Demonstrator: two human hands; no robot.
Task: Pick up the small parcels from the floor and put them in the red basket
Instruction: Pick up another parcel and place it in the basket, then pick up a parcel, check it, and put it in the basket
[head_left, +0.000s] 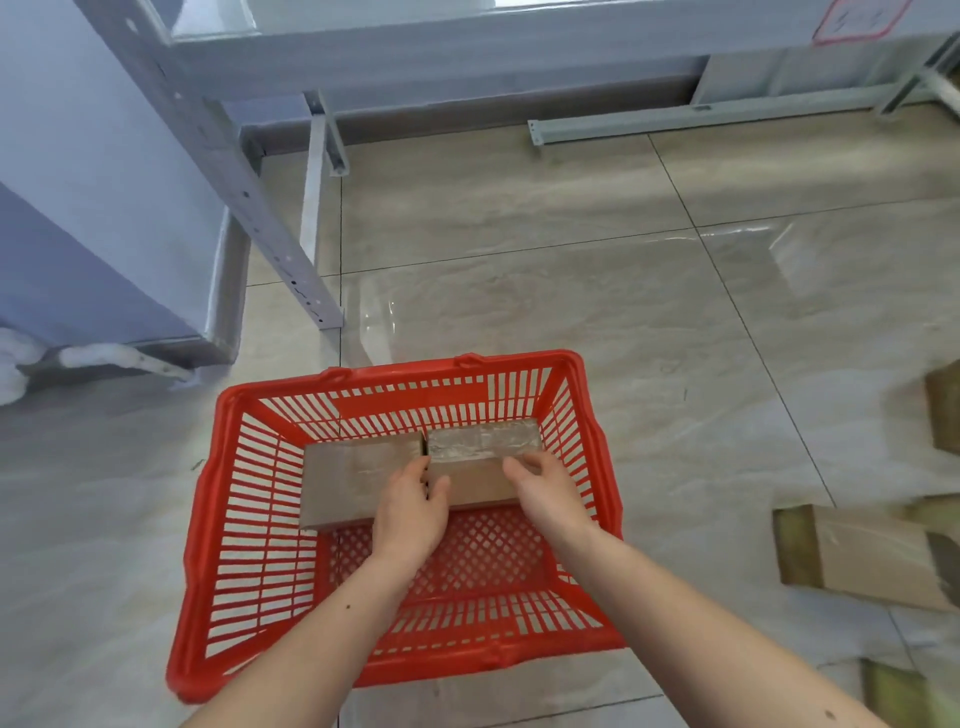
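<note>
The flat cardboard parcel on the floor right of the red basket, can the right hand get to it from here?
Probably yes. The flat cardboard parcel lies uncovered on the floor tiles, nothing between it and the right hand, which first must let go of the taped parcel in the red plastic basket.

one red basket (208, 519) on the floor; two small parcels inside it, left parcel (343, 478) and right parcel (483, 457). at least four more parcels on the floor at right, nearest one (872, 556) whole, the rest cut by the frame edge. two hands in view: left hand (410, 514), right hand (545, 493).
</note>
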